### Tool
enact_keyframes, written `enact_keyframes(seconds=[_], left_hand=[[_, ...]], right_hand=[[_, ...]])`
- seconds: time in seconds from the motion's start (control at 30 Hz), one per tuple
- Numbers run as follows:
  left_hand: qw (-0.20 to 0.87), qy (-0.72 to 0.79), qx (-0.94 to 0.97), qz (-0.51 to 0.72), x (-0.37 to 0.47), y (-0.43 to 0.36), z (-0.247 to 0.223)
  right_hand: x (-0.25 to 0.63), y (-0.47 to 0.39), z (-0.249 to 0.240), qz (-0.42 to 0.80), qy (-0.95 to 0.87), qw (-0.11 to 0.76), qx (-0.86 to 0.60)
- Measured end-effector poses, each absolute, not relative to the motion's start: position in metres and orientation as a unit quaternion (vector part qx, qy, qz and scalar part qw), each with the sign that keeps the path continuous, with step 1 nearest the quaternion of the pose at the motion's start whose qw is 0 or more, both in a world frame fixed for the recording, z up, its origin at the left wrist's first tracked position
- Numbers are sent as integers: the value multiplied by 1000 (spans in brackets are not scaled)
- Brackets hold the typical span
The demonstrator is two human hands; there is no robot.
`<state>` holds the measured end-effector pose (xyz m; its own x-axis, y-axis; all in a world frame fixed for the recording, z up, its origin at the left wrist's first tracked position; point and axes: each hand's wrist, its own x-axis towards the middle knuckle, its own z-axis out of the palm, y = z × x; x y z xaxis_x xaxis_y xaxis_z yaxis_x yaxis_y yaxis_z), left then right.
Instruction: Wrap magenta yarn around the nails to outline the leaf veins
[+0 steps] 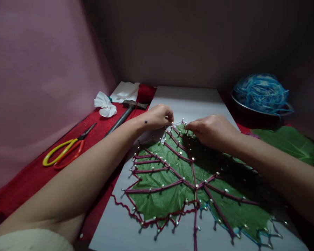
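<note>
A large green leaf (157, 204) lies on a white board (104, 226), with many nails standing around its outline and along its veins. Purple yarn (174, 174) runs between the vein nails; red yarn edges the lower left and blue yarn the lower right. At the leaf's far tip my left hand (157, 116) is closed in a pinch, a thin strand of yarn at its fingertips. Just to the right, my right hand (211, 130) is also pinched closed beside the tip nails. What sits between its fingers is hidden.
Scissors (68, 150) with yellow and orange handles lie left on the red cloth (28, 188). Nearby are a hammer (125, 113), crumpled white tissue (106, 104) and a red yarn ball (146, 92). Blue yarn (260, 92) fills a metal bowl at right, near another leaf (290, 143).
</note>
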<state>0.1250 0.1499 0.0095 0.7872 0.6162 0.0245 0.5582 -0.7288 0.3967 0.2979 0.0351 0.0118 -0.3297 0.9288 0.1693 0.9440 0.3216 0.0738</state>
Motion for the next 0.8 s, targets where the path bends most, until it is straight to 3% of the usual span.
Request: enact_keyframes(seconds=[0.2,0.47,0.6,0.8], left_hand=[[211,336,917,23,123,147,21],[23,286,955,-72,144,143,37],[34,299,944,-137,157,144,41],[-39,253,953,-165,165,146,42]], right_hand=[[298,36,10,-88,-806,44,-584],[297,34,9,-69,-805,28,-588],[299,34,8,-68,-812,37,-578],[300,33,7,-70,-814,49,-575]])
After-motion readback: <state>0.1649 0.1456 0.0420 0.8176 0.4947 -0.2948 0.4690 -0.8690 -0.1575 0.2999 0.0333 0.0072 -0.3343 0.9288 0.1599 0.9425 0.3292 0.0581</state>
